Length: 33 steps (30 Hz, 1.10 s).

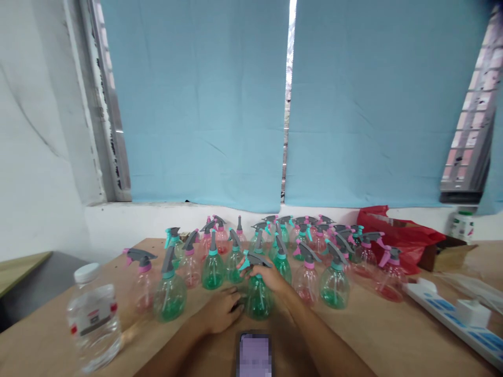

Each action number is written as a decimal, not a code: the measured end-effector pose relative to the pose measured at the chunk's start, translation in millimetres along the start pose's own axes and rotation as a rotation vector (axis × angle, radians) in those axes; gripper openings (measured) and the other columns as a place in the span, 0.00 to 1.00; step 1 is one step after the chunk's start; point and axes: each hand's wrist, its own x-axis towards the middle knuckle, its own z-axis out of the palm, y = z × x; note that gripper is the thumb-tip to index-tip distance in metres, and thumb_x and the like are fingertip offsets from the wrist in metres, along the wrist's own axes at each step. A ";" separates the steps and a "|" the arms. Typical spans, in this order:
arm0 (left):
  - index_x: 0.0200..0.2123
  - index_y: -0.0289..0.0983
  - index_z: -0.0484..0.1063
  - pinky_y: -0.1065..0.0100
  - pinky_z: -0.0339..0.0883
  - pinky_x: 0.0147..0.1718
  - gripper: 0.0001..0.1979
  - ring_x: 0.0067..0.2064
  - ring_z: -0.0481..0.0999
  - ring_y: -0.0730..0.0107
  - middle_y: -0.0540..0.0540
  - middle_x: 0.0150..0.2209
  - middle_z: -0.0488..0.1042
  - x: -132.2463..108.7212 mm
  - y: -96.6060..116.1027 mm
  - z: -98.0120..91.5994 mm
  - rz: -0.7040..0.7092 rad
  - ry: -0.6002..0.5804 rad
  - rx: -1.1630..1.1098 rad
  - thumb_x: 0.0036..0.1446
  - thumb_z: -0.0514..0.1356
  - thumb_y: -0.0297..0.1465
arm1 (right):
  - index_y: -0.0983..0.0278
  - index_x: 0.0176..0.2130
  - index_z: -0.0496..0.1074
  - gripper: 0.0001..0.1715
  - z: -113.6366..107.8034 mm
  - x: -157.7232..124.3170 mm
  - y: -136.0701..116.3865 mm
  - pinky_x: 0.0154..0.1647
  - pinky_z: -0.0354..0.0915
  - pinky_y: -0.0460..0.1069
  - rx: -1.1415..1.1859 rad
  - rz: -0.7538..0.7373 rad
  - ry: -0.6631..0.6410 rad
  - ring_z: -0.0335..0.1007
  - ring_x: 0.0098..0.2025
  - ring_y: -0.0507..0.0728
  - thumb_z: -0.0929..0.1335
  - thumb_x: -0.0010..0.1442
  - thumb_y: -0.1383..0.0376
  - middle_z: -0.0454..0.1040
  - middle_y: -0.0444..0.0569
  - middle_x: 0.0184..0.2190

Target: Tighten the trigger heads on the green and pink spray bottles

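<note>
A green spray bottle (258, 301) with a grey trigger head stands on the brown table (373, 335) right in front of me. My left hand (220, 310) rests against its lower left side, fingers curled on the body. My right hand (271, 277) is wrapped over its neck and sprayer cap. Around it stand several other green and pink spray bottles (306, 251) in loose rows reaching back to the wall.
A clear plastic water bottle (94, 319) with a white cap stands at the near left. A phone (254, 353) lies at the table's near edge. A white power strip (456, 317) lies at right, a red plastic bag (396, 233) and a cardboard box (446, 254) behind it.
</note>
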 end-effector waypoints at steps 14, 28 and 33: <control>0.52 0.43 0.74 0.58 0.68 0.53 0.15 0.50 0.76 0.54 0.43 0.50 0.77 0.3 -1.4 0.5 0.052 0.017 -0.049 0.68 0.53 0.36 | 0.62 0.23 0.77 0.10 2.5 -3.7 -6.2 0.31 0.65 0.49 -0.054 0.017 0.035 0.68 0.25 0.54 0.66 0.42 0.64 0.75 0.45 0.21; 0.51 0.40 0.75 0.56 0.68 0.51 0.15 0.49 0.76 0.52 0.40 0.47 0.77 1.3 4.5 -3.9 0.008 -0.016 -0.018 0.66 0.54 0.34 | 0.61 0.29 0.81 0.14 1.1 -3.0 3.5 0.32 0.65 0.49 -0.078 -0.012 0.079 0.68 0.25 0.54 0.66 0.43 0.65 0.77 0.44 0.24; 0.49 0.40 0.76 0.56 0.69 0.50 0.14 0.49 0.77 0.51 0.40 0.47 0.78 1.4 4.0 -3.6 0.007 -0.023 -0.003 0.66 0.54 0.34 | 0.62 0.24 0.80 0.12 3.2 -3.7 5.4 0.32 0.66 0.49 -0.079 0.002 0.107 0.68 0.27 0.55 0.65 0.42 0.65 0.76 0.45 0.23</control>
